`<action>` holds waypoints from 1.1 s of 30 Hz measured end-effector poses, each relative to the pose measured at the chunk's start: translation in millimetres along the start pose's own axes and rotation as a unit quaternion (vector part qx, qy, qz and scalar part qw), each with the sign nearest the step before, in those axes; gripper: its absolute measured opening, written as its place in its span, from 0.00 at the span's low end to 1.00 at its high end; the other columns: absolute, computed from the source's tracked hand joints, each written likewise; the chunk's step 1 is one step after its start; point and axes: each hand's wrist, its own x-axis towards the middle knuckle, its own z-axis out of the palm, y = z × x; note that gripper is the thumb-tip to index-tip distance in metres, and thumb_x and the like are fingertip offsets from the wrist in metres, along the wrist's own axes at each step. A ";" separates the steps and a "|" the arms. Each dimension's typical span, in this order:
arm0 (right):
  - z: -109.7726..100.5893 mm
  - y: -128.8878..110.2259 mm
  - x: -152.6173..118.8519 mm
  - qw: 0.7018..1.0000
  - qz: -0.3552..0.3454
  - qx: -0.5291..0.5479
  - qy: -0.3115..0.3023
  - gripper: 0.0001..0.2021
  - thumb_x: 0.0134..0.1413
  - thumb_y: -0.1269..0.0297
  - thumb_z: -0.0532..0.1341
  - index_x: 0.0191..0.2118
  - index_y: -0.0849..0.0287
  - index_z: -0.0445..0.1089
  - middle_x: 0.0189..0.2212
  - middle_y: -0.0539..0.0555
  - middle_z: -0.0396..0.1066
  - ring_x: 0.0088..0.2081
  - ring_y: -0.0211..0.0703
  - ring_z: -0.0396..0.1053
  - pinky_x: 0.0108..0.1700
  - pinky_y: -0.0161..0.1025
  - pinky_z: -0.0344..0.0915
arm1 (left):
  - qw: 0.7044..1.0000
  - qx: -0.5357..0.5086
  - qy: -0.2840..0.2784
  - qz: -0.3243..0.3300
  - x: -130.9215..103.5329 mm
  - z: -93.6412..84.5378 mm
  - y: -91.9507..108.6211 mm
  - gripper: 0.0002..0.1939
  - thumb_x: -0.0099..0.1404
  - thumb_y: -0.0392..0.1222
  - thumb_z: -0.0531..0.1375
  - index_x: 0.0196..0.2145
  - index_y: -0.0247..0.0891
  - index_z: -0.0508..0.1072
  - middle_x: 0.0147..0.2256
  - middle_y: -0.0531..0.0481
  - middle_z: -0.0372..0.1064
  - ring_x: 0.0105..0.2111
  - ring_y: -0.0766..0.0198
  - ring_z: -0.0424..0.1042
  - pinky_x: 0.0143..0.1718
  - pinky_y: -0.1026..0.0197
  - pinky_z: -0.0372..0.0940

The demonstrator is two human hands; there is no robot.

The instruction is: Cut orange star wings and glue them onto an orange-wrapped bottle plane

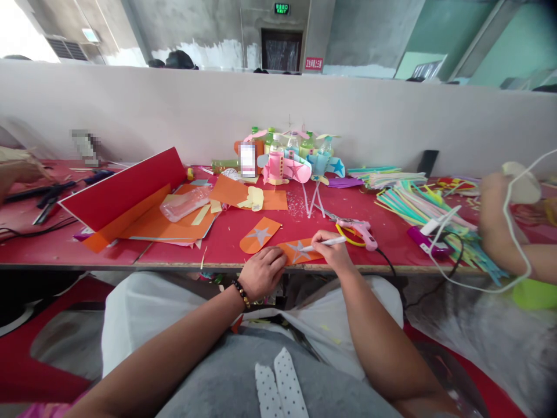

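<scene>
On the red table's near edge lies an orange paper piece (312, 254) with a grey star on it. My left hand (263, 271) rests on its left end, palm down, fingers held together. In my right hand (332, 253) is a white pen (324, 244), its tip at the star. Just above my left hand lies a second orange piece (260, 235), rounded at one end, also bearing a grey star. Whether my left fingertips grip anything cannot be seen.
Bottle planes (276, 165) stand at the back centre. A pink glue gun (363, 229) and scissors lie to the right, beyond them coloured strips (429, 212). Orange sheets (169, 223) and a red folder (130, 191) lie left. Another person's arm (500, 226) is at far right.
</scene>
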 end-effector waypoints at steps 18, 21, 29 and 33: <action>0.8 0.5 -1.1 1.000 -0.015 0.001 0.001 0.06 0.50 0.65 0.59 0.25 0.58 0.66 0.21 0.48 0.63 0.25 0.38 0.60 0.29 0.35 0.55 | 1.000 -0.010 0.006 0.000 0.0 1.0 -0.4 0.13 0.68 0.39 0.53 0.49 0.38 0.69 0.49 0.41 0.68 0.51 0.55 0.67 0.54 0.50 0.65; 1.3 1.3 -0.2 1.000 -0.013 -0.001 -0.006 0.06 0.50 0.65 0.59 0.25 0.58 0.66 0.21 0.48 0.64 0.25 0.38 0.60 0.29 0.35 0.56 | 1.000 -0.006 0.003 0.002 -0.2 0.7 -0.5 0.13 0.68 0.40 0.53 0.49 0.38 0.69 0.50 0.42 0.67 0.51 0.55 0.67 0.54 0.51 0.65; 0.3 -0.5 -1.0 1.000 -0.005 0.005 -0.012 0.06 0.47 0.67 0.58 0.22 0.58 0.65 0.19 0.46 0.61 0.23 0.36 0.57 0.26 0.34 0.52 | 1.000 -0.009 0.003 0.001 -0.7 0.3 -0.2 0.13 0.68 0.39 0.53 0.49 0.37 0.69 0.49 0.41 0.68 0.51 0.55 0.66 0.54 0.51 0.65; -0.7 -1.2 -1.8 1.000 -0.007 0.009 -0.006 0.06 0.46 0.67 0.58 0.22 0.58 0.64 0.18 0.46 0.60 0.22 0.36 0.56 0.25 0.34 0.51 | 1.000 -0.010 0.002 0.001 -0.2 0.1 0.3 0.13 0.68 0.39 0.53 0.49 0.38 0.69 0.49 0.42 0.68 0.51 0.55 0.66 0.53 0.51 0.65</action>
